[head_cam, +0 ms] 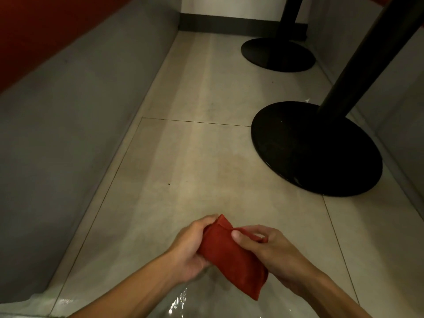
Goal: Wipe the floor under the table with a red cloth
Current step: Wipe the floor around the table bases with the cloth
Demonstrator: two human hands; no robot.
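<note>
A folded red cloth [231,258] hangs in the air above the beige tiled floor [195,157], held between both hands low in the head view. My left hand [190,246] grips its left edge, fingers curled round the top corner. My right hand [266,249] pinches the cloth's upper right edge between thumb and fingers. The cloth's lower end droops toward me. The floor shows a few dark specks and faint streaks.
A black round table base [298,161] with a black post [367,53] stands at the right; a second base [277,55] sits farther back. A grey bench wall [68,134] runs along the left. A wet shiny patch [179,301] lies near my forearms.
</note>
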